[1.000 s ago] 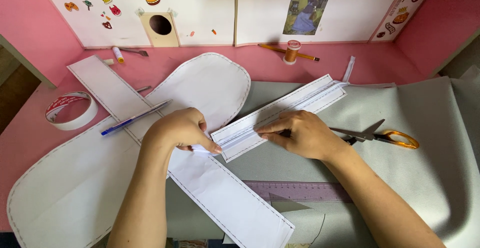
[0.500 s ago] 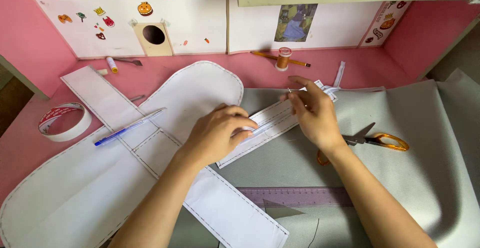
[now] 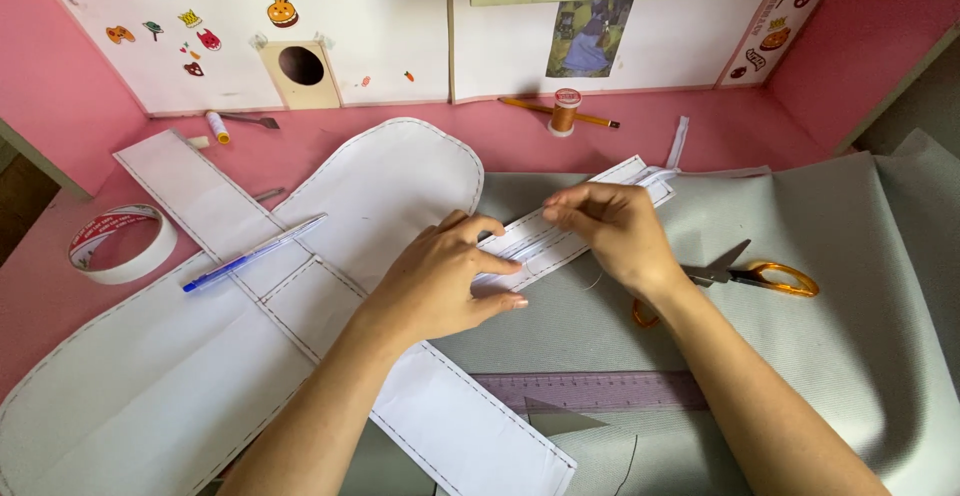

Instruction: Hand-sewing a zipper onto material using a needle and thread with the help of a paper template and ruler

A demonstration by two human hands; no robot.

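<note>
Left hand point(image 3: 445, 276) slid back down white strip point(image 3: 575, 226); right hand point(image 3: 615, 231) stays.

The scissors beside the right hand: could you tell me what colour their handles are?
Orange handles on the scissors, seen in the head view.

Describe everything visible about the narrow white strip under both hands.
The narrow white strip is a long, slim piece, apparently paper or stiff fabric, with dashed lines along its edges and lengthwise folds or layers down its middle. It lies flat and slanted on the grey fabric, its far end pointing up right. The left hand presses its near end; the right hand pinches its middle. Its near end meets the large white pattern piece.
</note>
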